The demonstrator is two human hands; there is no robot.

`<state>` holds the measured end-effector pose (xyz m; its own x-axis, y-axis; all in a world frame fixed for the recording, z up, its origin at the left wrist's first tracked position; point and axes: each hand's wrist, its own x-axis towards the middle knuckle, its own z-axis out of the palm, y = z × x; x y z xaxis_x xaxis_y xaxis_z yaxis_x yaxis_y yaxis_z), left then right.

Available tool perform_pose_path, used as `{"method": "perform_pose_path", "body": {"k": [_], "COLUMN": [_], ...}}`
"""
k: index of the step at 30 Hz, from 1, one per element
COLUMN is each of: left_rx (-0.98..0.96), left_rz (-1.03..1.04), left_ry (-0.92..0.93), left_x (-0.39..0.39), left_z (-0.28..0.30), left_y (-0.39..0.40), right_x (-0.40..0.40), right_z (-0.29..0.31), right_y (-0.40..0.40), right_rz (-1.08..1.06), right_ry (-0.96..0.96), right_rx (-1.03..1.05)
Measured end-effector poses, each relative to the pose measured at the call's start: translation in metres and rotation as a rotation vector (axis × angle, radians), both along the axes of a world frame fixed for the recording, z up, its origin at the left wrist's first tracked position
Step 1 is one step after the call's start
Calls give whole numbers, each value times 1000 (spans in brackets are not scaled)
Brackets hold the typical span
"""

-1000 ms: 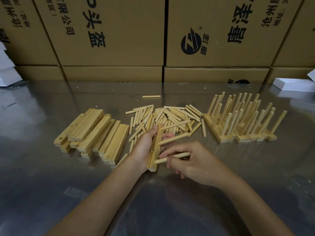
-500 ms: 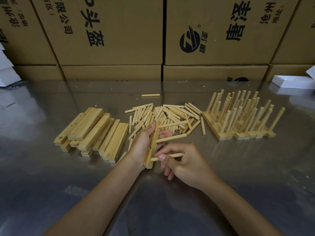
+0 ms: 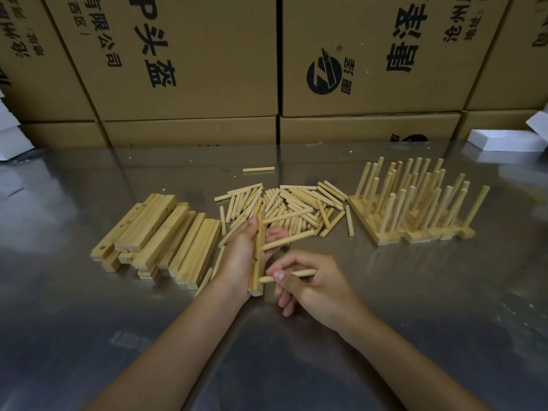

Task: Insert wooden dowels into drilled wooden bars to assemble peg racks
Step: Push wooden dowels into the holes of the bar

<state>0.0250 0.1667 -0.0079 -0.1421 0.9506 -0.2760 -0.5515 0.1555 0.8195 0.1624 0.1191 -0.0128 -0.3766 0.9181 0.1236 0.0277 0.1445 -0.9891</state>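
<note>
Right hand [image 3: 314, 287] low in the middle, fingers curled, pinching a dowel [image 3: 289, 276] between thumb and forefinger; dowel lying almost flat, its left tip touching or just at the side of the bar [image 3: 257, 256], near the lowest hole. Cannot tell if the tip is already inside the hole. Left hand [image 3: 240, 256] wrapped round that bar from the left, holding it on edge with the near end resting on the table [image 3: 296, 351], thumb along the top part, fingertips showing on the far side. Two dowels already standing out of the bar toward the right, higher up. Step in hand, by judgement: seating the third dowel in this bar. Next move probably needs the tip lined up with the hole, then a firm straight push while the left hand keeps the bar steady. Further out: loose dowels [image 3: 296, 203] in a heap just behind the hands, blank bars [image 3: 160, 229] stacked to the left, finished racks [image 3: 415, 209] standing in a group to the right, pegs up. Behind all, cartons [image 3: 189, 54] in a row.
</note>
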Motion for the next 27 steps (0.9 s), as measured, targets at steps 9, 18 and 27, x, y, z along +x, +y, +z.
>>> {"method": "perform_pose_path", "body": {"k": [9,18,27], "left_rx": [49,268,287], "left_rz": [86,-47,-263], "left_ry": [7,126,448], "left_x": [-2,3,8], "left_z": [3,0,-3], "left_y": [0,0,-5], "right_x": [28,39,102], "right_z": [20,10,7], "right_y": [17,33,64], "right_rz": [245,-252,-723], "right_ry": [-14,-368,-748], "right_rx": [-280,86,92]}}
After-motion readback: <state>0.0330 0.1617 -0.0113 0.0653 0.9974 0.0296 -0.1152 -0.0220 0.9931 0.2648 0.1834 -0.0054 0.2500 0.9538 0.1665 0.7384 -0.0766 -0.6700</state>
